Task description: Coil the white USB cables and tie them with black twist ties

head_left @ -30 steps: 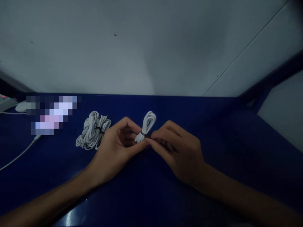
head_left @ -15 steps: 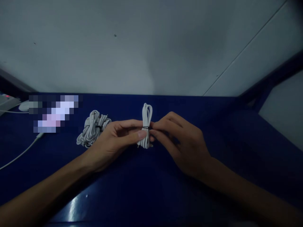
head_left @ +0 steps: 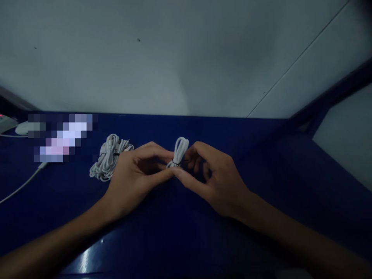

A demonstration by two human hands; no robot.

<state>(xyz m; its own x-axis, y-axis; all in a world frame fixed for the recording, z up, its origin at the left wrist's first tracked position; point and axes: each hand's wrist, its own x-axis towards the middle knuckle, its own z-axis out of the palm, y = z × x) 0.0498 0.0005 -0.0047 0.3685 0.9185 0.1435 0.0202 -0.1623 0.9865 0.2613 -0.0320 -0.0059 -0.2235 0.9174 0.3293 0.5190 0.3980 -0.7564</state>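
From where I stand, the small white cable coil (head_left: 181,147) has just changed its pose: a moment ago it stood nearly upright with its lower loops in sight, and now it leans, its top tipped to the right and its lower end largely hidden by the thumbs. It is held above the blue tabletop (head_left: 174,236), between the two hands. The left hand (head_left: 126,184) is partly closed, its thumb and fingers around the lower part of the coil, and looks to be doing most of the steadying. The right hand (head_left: 225,182) is loosely curled, its thumb now reaching in to the coil beside the left thumb, its other fingers bent and parted behind; I can't tell whether it pinches anything firmly. A thin dark tie (head_left: 175,163) wraps the coil near the thumbs, with a short end poking out to the right. To my eye, the shift brings both thumbs close to that tie, though how tight it is I can't tell. Just beside the left hand lies a heap of tied white cables (head_left: 108,159), and farther left, a blurred bright object (head_left: 66,139) with a white cord (head_left: 23,188) leading off.
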